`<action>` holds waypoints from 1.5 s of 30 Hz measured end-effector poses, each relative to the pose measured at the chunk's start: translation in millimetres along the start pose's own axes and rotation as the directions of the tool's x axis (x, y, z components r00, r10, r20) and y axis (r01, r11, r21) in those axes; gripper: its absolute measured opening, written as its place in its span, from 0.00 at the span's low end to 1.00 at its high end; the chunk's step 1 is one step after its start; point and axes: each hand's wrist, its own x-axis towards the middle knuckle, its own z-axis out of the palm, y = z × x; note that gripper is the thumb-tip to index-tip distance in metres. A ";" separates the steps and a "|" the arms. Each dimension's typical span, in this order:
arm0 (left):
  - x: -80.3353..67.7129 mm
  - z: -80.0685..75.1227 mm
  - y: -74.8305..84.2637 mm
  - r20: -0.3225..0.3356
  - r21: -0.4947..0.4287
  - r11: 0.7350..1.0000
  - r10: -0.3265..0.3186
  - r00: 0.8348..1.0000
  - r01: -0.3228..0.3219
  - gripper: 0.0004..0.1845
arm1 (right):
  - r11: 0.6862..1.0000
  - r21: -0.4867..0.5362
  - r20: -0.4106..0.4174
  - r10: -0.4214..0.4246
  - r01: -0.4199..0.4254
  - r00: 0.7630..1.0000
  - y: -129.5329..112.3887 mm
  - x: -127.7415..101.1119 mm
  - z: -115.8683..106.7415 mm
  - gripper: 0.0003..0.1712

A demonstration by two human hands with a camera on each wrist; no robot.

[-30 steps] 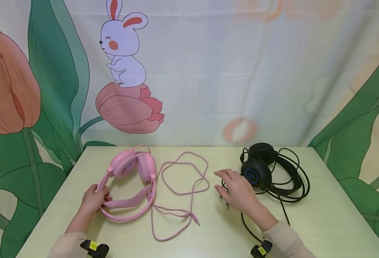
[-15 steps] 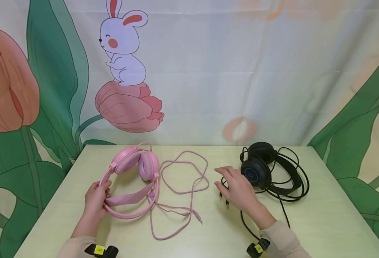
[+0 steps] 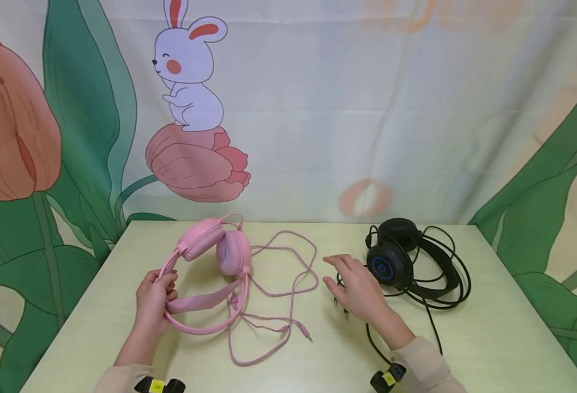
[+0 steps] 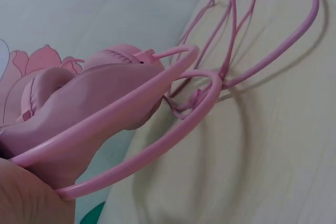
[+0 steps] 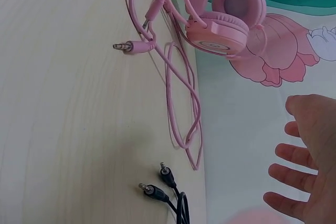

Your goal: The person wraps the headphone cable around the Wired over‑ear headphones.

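Pink headphones (image 3: 205,321) are gripped by my left hand (image 3: 155,300), its fingers curled round the headband's left side. In the left wrist view the double headband rods (image 4: 142,156) run up from that hand, and shadows fall on the tabletop beneath them. The pink cable (image 3: 264,356) loops over the table to the right, with its plugs (image 3: 304,331) near the middle. My right hand (image 3: 359,289) hovers with spread fingers, holding nothing, in front of the black headphones (image 3: 390,267). Two black plugs (image 5: 157,190) lie below it in the right wrist view.
A pale wooden table (image 3: 504,338) carries both headphones. The black cable (image 3: 378,346) trails toward the front edge under my right forearm. Behind the table's back edge hangs a printed curtain (image 3: 308,120) with a rabbit and tulips.
My left hand has moved right and slightly up with the pink headphones, which have turned a little. The pink plugs shifted slightly right. My right hand has barely moved.
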 end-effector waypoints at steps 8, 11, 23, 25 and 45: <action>-15.7 13.9 7.0 0.090 0.021 0.999 0.029 0.995 -0.031 0.05 | 1.000 0.011 0.003 0.013 -0.013 1.000 0.4 3.0 1.1 0.24; -20.3 18.9 9.5 0.115 0.062 0.997 0.032 0.993 -0.039 0.06 | 0.999 0.022 0.015 0.033 -0.033 0.999 0.3 4.6 2.3 0.25; -29.6 36.8 11.9 0.234 0.117 0.988 0.073 0.970 -0.103 0.08 | 0.985 0.117 0.042 0.121 -0.125 0.992 -0.5 12.7 10.5 0.29; -31.5 39.9 12.2 0.256 0.107 0.988 0.076 0.964 -0.107 0.08 | 0.982 0.138 0.041 0.122 -0.127 0.992 -1.0 14.5 12.5 0.29; -52.6 76.7 14.5 0.397 0.110 0.974 0.140 0.907 -0.198 0.10 | 0.633 0.636 0.318 0.306 -0.441 0.897 -18.1 25.5 8.6 0.32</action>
